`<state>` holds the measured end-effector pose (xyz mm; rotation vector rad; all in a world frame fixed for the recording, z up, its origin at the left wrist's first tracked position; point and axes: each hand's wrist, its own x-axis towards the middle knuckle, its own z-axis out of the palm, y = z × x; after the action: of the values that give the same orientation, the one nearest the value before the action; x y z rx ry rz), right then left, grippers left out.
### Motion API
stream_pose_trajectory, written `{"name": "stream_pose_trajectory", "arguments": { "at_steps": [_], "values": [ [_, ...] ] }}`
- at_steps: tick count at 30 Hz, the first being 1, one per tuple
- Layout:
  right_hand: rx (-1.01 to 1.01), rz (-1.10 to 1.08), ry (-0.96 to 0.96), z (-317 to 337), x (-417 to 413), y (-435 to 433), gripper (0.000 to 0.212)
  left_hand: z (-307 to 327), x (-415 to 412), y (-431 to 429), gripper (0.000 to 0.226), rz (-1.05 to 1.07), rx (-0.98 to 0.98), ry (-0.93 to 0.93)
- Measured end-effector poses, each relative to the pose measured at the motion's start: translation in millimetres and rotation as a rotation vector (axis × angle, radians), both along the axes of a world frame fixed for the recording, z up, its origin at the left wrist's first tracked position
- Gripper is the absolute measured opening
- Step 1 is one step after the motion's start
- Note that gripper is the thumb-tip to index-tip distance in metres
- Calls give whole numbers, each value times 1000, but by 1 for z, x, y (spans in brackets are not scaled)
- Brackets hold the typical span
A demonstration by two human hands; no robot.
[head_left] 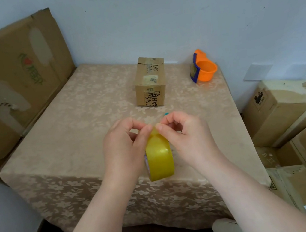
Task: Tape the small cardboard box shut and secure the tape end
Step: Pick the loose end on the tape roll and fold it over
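Both hands, left hand (124,141) and right hand (186,132), pinch the yellow tape roll (159,158) above the surface's (81,114) near edge, seemingly at its loose end; the small cardboard box (150,81) sits toward the far edge.

Two bare hands hold a yellow tape roll (160,159) upright on edge above the near part of a tabletop (71,127) covered in beige floral cloth. The left hand (123,149) and right hand (188,138) pinch at the roll's top with their fingers (146,130). Farther back stands a small cardboard box (150,81), closed, with an orange tape dispenser (203,66) to its right. Large cardboard boxes (289,112) flank the table.
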<state>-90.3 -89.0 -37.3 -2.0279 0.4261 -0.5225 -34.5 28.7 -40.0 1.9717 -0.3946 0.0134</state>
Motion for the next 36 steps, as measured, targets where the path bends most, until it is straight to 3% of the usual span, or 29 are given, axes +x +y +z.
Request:
{"name": "stream_pose_trajectory", "arguments": {
  "at_steps": [6,12,16,18,21,25,29,34,36],
  "values": [
    [86,-52,36,0,0,2,14,0,-3,-7,22,91,-134,173],
    [478,-55,222,-2,0,6,31,0,0,-8,15,63,-283,370],
    [603,-62,134,3,-2,4,19,0,-1,-13,24,18,-346,354],
    [557,-63,64,4,-2,-1,17,1,-4,-19,30,-11,-397,334],
    [323,-75,1,5,-2,-14,18,4,-8,-30,33,-109,-391,272],
    [-38,-184,-24,1,-5,-43,19,-4,3,-45,27,-130,-161,166],
    [-441,-284,71,-10,-12,-80,21,-20,21,-74,22,-197,159,42],
    [-427,-219,226,-36,-11,-98,21,-49,43,-108,52,-346,587,-32],
    [-374,-210,218,-43,-9,-100,22,-57,49,-114,54,-352,735,-48]
  ]
}}
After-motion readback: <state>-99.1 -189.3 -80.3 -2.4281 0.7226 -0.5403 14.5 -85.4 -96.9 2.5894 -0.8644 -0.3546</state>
